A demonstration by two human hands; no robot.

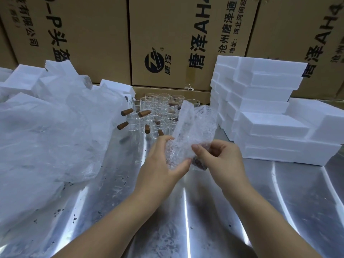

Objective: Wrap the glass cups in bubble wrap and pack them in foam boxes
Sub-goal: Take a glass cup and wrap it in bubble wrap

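Observation:
A sheet of bubble wrap (193, 127) stands up between both hands above the steel table (186, 211). My left hand (160, 161) grips its lower left part, thumb and fingers curled round it. My right hand (221, 157) pinches the lower right edge. Something dark shows through the wrap near my right fingers; whether a cup is inside I cannot tell. Several clear glass cups (158, 112) with brown wooden handles (144, 113) stand grouped behind the hands. White foam boxes (260, 108) are stacked at the right.
A large heap of loose clear plastic film (52, 131) covers the table's left side, with more foam pieces (20, 79) behind it. Big cardboard cartons (176, 40) with printed lettering wall off the back. Dark specks dot the table.

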